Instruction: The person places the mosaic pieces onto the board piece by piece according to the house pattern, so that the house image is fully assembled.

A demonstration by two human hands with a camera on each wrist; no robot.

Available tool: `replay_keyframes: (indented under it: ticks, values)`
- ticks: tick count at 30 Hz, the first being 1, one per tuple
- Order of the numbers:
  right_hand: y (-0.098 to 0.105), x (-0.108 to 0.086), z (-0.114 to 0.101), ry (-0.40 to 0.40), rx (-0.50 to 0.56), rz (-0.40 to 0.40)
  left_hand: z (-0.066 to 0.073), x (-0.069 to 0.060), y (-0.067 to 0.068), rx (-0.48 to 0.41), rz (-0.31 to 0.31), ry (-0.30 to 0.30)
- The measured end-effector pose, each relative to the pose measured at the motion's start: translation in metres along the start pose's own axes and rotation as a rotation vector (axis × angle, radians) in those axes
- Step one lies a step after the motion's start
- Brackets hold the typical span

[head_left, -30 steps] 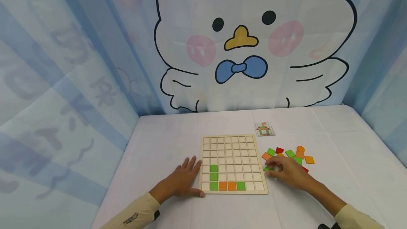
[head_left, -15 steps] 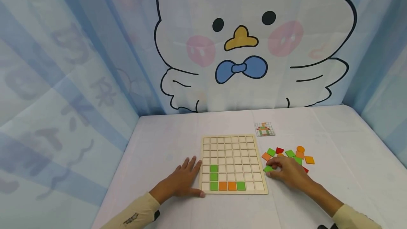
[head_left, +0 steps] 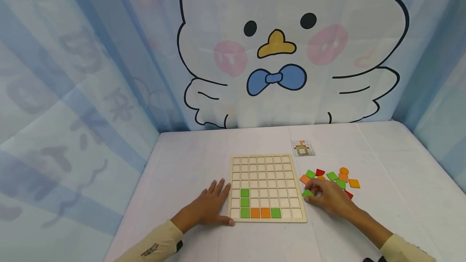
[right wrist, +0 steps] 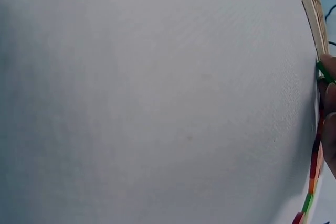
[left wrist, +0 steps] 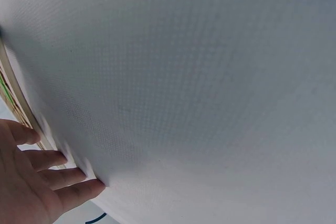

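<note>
A wooden grid board [head_left: 267, 180] lies flat on the white table, with three green squares [head_left: 245, 202] up its second column and two orange squares [head_left: 260, 212] and a green one [head_left: 276, 212] along the bottom row. At its left edge my left hand [head_left: 207, 207] rests with fingers spread; the left wrist view shows these fingers [left wrist: 68, 177] straight beside the board's side. Just right of the board, my right hand [head_left: 329, 197] has thumb and fingers at a green piece [head_left: 307, 193], which they pinch. In the right wrist view that green piece [right wrist: 324, 71] is between the fingertips.
Loose green, orange and red pieces [head_left: 342, 177] lie behind and beside my right hand, some partly hidden by it. A small pattern card [head_left: 303, 148] lies behind them. A curtain with a cartoon bird [head_left: 276, 104] hangs at the table's back edge.
My right hand has shifted very slightly, and more of the green piece at its fingertips shows. My left hand and the board have not moved.
</note>
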State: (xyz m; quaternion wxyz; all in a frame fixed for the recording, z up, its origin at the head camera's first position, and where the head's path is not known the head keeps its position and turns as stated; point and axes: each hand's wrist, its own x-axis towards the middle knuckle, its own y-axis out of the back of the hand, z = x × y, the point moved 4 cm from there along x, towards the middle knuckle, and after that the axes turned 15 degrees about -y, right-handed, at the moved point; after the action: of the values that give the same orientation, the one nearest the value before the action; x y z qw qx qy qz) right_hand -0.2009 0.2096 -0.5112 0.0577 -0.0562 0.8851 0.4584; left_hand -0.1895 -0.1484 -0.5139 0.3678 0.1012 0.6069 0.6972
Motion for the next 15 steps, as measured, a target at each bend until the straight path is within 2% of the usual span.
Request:
replay_keyframes:
  ticks: [9,15]
  values:
    - [0.0027,-0.0019,-0.0035,0.017,0.029,-0.008,0.002,-0.0012,0.0022,-0.011,-0.003,0.002]
    - [0.0048,-0.0001,-0.0046,-0.017,0.12,-0.061,0.0023,-0.001,0.0023,-0.013,-0.002,0.006]
